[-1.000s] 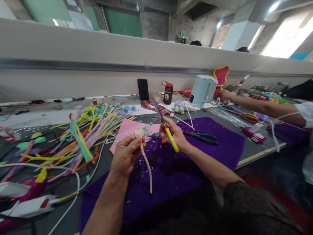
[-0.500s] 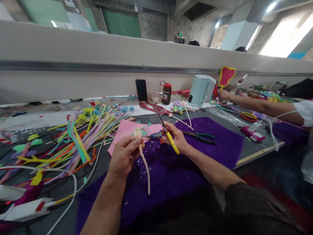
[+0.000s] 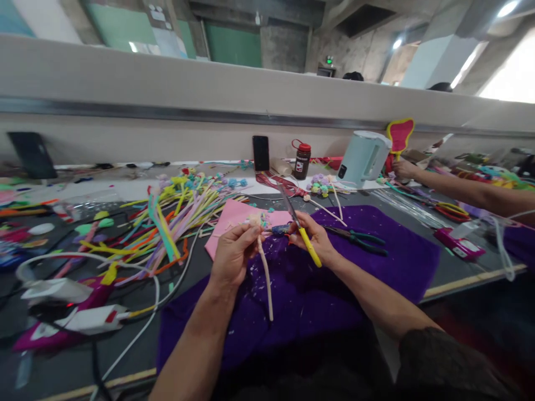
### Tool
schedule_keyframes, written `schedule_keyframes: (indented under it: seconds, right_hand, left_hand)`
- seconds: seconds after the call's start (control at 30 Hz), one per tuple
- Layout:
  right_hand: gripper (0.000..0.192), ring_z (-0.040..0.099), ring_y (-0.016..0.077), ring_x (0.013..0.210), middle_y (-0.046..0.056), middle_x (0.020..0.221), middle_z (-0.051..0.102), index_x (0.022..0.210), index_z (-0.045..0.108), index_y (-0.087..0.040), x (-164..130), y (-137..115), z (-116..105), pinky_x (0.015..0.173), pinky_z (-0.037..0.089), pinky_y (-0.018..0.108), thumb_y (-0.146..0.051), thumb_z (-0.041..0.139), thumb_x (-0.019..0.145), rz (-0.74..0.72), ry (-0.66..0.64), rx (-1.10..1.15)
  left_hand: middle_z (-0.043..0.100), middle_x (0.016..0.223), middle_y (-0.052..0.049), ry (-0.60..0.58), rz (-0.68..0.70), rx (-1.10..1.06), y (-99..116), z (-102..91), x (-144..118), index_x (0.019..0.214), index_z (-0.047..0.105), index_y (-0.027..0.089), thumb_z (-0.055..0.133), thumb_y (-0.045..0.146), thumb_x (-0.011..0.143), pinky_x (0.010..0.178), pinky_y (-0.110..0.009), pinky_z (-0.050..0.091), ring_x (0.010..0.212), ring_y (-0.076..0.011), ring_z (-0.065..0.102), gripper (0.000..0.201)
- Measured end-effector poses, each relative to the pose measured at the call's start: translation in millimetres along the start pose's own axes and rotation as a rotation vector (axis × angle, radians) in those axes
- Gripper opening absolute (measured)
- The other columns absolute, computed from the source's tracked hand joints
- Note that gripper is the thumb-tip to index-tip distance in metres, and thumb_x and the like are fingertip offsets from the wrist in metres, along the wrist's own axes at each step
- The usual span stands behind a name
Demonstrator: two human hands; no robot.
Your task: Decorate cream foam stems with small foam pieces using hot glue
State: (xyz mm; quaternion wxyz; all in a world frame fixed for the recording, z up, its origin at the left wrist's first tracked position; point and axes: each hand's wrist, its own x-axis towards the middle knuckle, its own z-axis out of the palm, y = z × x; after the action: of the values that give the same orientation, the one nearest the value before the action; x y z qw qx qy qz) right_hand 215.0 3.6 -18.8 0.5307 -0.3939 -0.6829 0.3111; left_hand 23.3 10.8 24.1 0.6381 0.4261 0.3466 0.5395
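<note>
1. The cream pipe cleaner (image 3: 264, 273) has a little curled bud at its top end. Its long axis runs pretty much straight down from that bud, with the tail dangling toward the person over the purple cloth (image 3: 376, 262).
2. The left hand (image 3: 232, 254) is pinching it right under the bud, fingers closed tight around the stem, so that's clearly the nearer hand.
3. The right hand (image 3: 314, 239) is just beside it, wrapped around the yellow-handled scissors (image 3: 301, 231). The blades point up and away from the person, and can't tell if they're open.
4. The bud sits just left of the scissors, near but not touching as far as I can see.
5. Further out: green pliers (image 3: 358, 239) on the cloth, a pink sheet (image 3: 234, 220), and a big pile of coloured pipe cleaners (image 3: 167, 223) off to the left.
6. A co-worker's arm (image 3: 460, 189) reaches in near the kettle (image 3: 363, 159).
</note>
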Motion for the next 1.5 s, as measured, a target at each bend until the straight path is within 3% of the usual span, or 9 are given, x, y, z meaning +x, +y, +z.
schedule_keyframes:
  seconds: [0.2, 0.43, 0.77, 1.23, 1.5]
  right_hand:
    - [0.053, 0.05, 0.0112, 0.071, 0.0, 0.082, 0.051, 0.123, 0.039, -0.023, -2.0, -5.5, 2.1, 0.068, 0.043, 0.026, -0.025, 0.059, 0.074, 0.092, -0.01, 0.124]
    - [0.053, 0.051, 0.0115, 0.071, 0.0, 0.083, 0.052, 0.123, 0.042, -0.024, -6.4, -5.0, 6.8, 0.066, 0.043, 0.025, -0.027, 0.06, 0.073, 0.103, -0.029, 0.146]
    - [0.051, 0.053, 0.0139, 0.075, 0.002, 0.085, 0.054, 0.123, 0.042, -0.025, -12.1, -4.7, 9.3, 0.071, 0.044, 0.028, -0.027, 0.06, 0.075, 0.1, -0.099, 0.037]
    - [0.051, 0.054, 0.0143, 0.075, 0.002, 0.085, 0.055, 0.122, 0.043, -0.025, -12.3, -5.0, 9.2, 0.071, 0.044, 0.029, -0.027, 0.061, 0.074, 0.099, -0.086, 0.027]
    - [0.05, 0.054, 0.0144, 0.077, 0.001, 0.084, 0.054, 0.119, 0.043, -0.026, -13.0, -9.7, 11.6, 0.071, 0.044, 0.028, -0.028, 0.061, 0.073, 0.119, -0.091, 0.082]
  left_hand:
    - [0.056, 0.052, 0.001, -0.004, 0.019, -0.032, 0.2, -2.9, -0.8, 0.065, 0.063, 0.011, 0.068, 0.025, 0.064, 0.034, -0.013, 0.027, 0.039, -0.0027, 0.043, 0.015]
    - [0.05, 0.05, 0.004, -0.149, -0.131, -0.415, 9.7, -13.1, -1.2, 0.067, 0.06, 0.01, 0.069, 0.024, 0.059, 0.03, -0.01, 0.023, 0.035, 0.0006, 0.034, 0.019]
    - [0.056, 0.054, 0.002, -0.164, -0.123, -0.114, -10.2, -5.5, 1.4, 0.072, 0.062, 0.011, 0.067, 0.029, 0.065, 0.03, -0.013, 0.024, 0.036, -0.0022, 0.043, 0.021]
    - [0.058, 0.057, 0.001, -0.159, -0.092, -0.06, -13.2, -5.1, 1.6, 0.072, 0.063, 0.012, 0.067, 0.033, 0.064, 0.032, -0.014, 0.024, 0.038, -0.002, 0.043, 0.022]
    - [0.055, 0.051, 0.002, -0.065, -0.024, -0.034, -13.1, -3.7, 2.5, 0.071, 0.064, 0.012, 0.069, 0.034, 0.063, 0.032, -0.013, 0.023, 0.036, -0.0015, 0.041, 0.024]
